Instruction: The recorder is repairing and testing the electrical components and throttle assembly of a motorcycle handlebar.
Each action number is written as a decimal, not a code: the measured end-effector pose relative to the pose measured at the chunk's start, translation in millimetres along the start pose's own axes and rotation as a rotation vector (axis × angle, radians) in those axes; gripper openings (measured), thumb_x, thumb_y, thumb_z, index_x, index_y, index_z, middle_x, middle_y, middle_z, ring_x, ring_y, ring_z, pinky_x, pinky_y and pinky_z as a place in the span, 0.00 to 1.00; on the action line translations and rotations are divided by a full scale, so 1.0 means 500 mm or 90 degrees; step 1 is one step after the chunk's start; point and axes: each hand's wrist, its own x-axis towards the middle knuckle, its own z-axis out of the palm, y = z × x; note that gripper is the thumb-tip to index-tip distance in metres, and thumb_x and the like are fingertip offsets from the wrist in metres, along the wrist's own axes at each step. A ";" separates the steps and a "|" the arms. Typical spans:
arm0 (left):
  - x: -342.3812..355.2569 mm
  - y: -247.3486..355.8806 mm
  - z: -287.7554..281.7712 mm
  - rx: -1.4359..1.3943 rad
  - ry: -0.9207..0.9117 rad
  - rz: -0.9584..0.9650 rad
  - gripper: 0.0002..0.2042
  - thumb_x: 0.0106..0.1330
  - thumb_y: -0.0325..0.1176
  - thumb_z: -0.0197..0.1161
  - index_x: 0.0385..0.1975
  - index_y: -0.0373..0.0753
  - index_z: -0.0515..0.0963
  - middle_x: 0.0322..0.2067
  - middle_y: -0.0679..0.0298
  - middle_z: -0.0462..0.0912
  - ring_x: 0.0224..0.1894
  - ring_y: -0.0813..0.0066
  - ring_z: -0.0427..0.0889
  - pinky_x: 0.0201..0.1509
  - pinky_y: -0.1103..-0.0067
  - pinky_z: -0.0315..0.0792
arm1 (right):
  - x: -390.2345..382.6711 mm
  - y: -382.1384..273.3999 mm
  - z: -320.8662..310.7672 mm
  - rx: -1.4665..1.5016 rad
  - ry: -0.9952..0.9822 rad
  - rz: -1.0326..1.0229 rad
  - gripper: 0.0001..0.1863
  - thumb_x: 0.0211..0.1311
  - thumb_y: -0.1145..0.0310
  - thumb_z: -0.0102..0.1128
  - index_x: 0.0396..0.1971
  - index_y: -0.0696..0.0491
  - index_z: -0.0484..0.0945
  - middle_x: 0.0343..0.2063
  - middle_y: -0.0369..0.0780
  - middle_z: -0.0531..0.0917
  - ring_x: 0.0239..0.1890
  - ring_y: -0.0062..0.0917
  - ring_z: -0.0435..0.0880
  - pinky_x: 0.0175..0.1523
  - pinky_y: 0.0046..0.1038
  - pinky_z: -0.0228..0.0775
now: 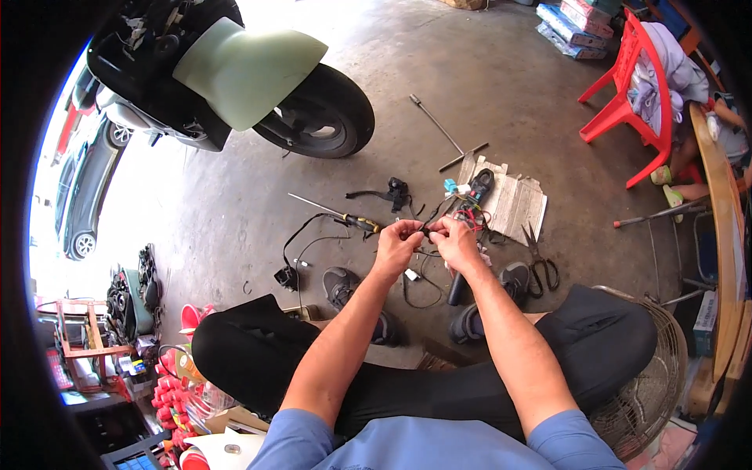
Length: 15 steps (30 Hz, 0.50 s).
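Note:
My left hand (399, 244) and my right hand (454, 243) meet over the floor, fingers pinched on a thin black wire (425, 232); the exact spot they hold is small. Just beyond them lie a dark clamp meter (481, 185) with red leads, a small cyan connector (450, 185) and flattened cardboard (521, 204). A yellow-and-black screwdriver (360, 222) points away at left, beside a black wired switch housing (395, 192). Another black part (285, 276) trails cable. Black scissors (543, 272) rest at right, near my shoe.
A scooter with green panel (235, 74) stands front-left; a T-handle wrench (436, 128) lies ahead. Right: red chair (627, 125) with cloth, a person's legs (681, 188), wooden board (717, 258), wire fan guard (650, 392). Left: clutter (137, 313), cars outside (90, 196).

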 end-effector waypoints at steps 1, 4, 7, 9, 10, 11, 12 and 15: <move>-0.001 -0.001 0.004 0.005 0.013 0.004 0.10 0.61 0.24 0.62 0.42 0.32 0.78 0.26 0.70 0.79 0.27 0.85 0.75 0.32 0.85 0.71 | 0.002 0.006 0.000 -0.020 0.008 -0.010 0.09 0.53 0.69 0.63 0.33 0.56 0.81 0.30 0.43 0.85 0.34 0.32 0.85 0.43 0.32 0.75; -0.002 -0.001 0.008 0.028 0.023 0.005 0.10 0.62 0.24 0.61 0.42 0.31 0.77 0.29 0.68 0.80 0.28 0.84 0.76 0.34 0.85 0.74 | 0.006 0.027 0.004 -0.051 0.033 -0.028 0.10 0.52 0.68 0.64 0.33 0.56 0.82 0.30 0.43 0.85 0.34 0.32 0.85 0.42 0.33 0.74; -0.005 -0.006 0.014 0.017 0.023 0.014 0.10 0.62 0.22 0.60 0.43 0.31 0.75 0.29 0.66 0.80 0.30 0.82 0.78 0.33 0.84 0.74 | 0.010 0.047 0.011 -0.013 0.034 -0.017 0.09 0.52 0.71 0.63 0.34 0.56 0.82 0.30 0.42 0.85 0.32 0.29 0.84 0.41 0.30 0.73; -0.007 -0.009 0.017 -0.016 -0.004 0.002 0.09 0.62 0.22 0.60 0.41 0.32 0.72 0.28 0.66 0.79 0.30 0.80 0.80 0.31 0.83 0.74 | 0.011 0.057 0.019 0.122 0.048 0.014 0.07 0.55 0.74 0.61 0.34 0.57 0.82 0.28 0.40 0.85 0.31 0.25 0.83 0.39 0.27 0.72; -0.008 -0.011 0.019 -0.016 0.000 0.010 0.09 0.62 0.22 0.60 0.41 0.32 0.72 0.28 0.66 0.79 0.30 0.80 0.80 0.31 0.83 0.74 | 0.010 0.061 0.022 0.127 0.045 -0.021 0.07 0.55 0.74 0.61 0.34 0.57 0.82 0.28 0.40 0.85 0.31 0.25 0.83 0.39 0.27 0.72; -0.010 -0.012 0.021 -0.047 0.001 -0.010 0.07 0.62 0.22 0.60 0.38 0.33 0.71 0.28 0.66 0.79 0.29 0.80 0.80 0.30 0.83 0.74 | 0.009 0.063 0.026 0.176 0.046 -0.001 0.07 0.55 0.75 0.59 0.35 0.57 0.82 0.28 0.39 0.85 0.31 0.24 0.82 0.39 0.26 0.72; -0.011 -0.013 0.024 -0.082 -0.003 -0.044 0.07 0.62 0.22 0.60 0.36 0.34 0.70 0.27 0.65 0.78 0.29 0.79 0.80 0.30 0.83 0.74 | 0.008 0.065 0.028 0.233 0.047 0.029 0.08 0.56 0.77 0.58 0.35 0.57 0.82 0.28 0.38 0.84 0.32 0.23 0.82 0.38 0.25 0.71; -0.017 -0.010 0.029 -0.099 0.003 -0.065 0.06 0.63 0.23 0.61 0.33 0.35 0.69 0.27 0.65 0.78 0.28 0.79 0.80 0.29 0.83 0.73 | 0.005 0.065 0.029 0.478 -0.013 0.093 0.09 0.56 0.79 0.55 0.36 0.57 0.81 0.30 0.38 0.84 0.33 0.24 0.82 0.39 0.27 0.72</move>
